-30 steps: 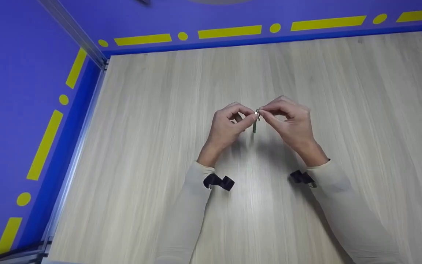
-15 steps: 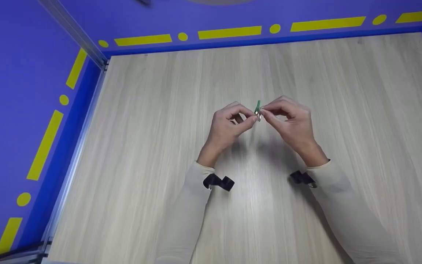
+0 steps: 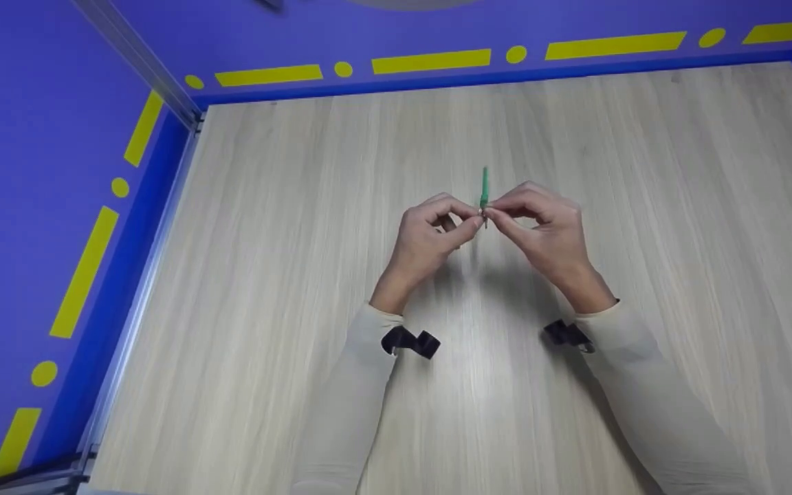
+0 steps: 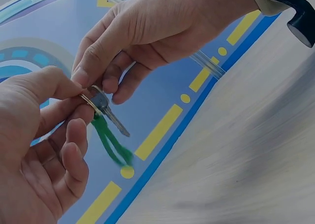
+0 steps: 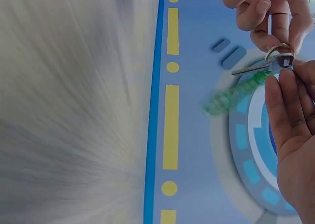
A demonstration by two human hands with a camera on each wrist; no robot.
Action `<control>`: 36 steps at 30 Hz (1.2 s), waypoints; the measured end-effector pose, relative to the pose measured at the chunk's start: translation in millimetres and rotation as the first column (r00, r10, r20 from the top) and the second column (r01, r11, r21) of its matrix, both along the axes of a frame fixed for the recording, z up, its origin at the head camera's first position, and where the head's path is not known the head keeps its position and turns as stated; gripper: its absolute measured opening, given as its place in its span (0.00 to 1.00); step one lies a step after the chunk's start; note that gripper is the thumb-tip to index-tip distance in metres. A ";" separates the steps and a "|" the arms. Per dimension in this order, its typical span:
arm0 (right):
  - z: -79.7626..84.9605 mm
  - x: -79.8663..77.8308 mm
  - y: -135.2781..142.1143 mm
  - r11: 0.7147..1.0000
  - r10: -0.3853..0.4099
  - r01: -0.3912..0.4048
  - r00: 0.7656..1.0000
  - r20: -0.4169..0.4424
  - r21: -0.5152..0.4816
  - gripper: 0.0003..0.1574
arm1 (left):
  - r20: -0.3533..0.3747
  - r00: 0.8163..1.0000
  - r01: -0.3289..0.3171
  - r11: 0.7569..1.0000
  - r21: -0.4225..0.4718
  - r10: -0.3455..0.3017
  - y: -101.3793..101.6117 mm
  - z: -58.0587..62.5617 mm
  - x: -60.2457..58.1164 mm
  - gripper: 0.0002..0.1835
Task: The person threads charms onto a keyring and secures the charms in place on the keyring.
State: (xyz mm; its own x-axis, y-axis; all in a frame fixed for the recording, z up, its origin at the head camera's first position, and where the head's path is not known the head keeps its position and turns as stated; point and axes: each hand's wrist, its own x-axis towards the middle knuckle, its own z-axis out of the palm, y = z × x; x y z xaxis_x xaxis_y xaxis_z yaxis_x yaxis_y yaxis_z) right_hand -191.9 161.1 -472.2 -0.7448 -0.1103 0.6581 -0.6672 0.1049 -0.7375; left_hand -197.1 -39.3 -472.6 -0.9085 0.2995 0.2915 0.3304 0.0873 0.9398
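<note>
Between my hands, above the table, a metal key (image 4: 118, 123) hangs on a thin split ring (image 5: 270, 51). A green cord loop (image 3: 485, 184) is attached to the ring; in the right wrist view this cord (image 5: 236, 95) is blurred. My left hand (image 3: 427, 230) pinches the ring between thumb and forefinger. Thumb and fingertips of my right hand (image 3: 548, 223) pinch the key's head, right beside the ring. Fingertips partly hide the ring and the key's head. The fingertips of both hands almost meet.
A pale wood-grain table (image 3: 286, 275) lies under both arms. Blue walls (image 3: 38, 172) with yellow dashes and dots border it at the back and left. Black wrist cameras (image 3: 410, 342) sit on both cuffs.
The green cord pointed toward me a second ago, then swung over, and now sticks out away from me past the fingertips. Both hands stay in nearly the same place with the same pinch.
</note>
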 end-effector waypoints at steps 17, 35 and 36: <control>-0.5 0.6 -1.4 1.000 -0.008 0.008 1.000 0.001 0.008 0.13 | 0.048 0.999 -0.002 0.999 0.035 0.000 -1.2 1.2 1.6 0.08; -2.9 0.2 1.1 0.998 -0.046 0.050 0.997 0.068 -0.048 0.10 | -0.034 0.999 0.004 1.000 0.001 -0.004 -0.7 0.1 -0.4 0.04; -2.9 0.1 0.6 0.998 -0.042 0.045 0.997 0.064 -0.049 0.10 | -0.014 1.000 0.003 1.000 0.005 -0.003 -0.6 0.3 -0.1 0.05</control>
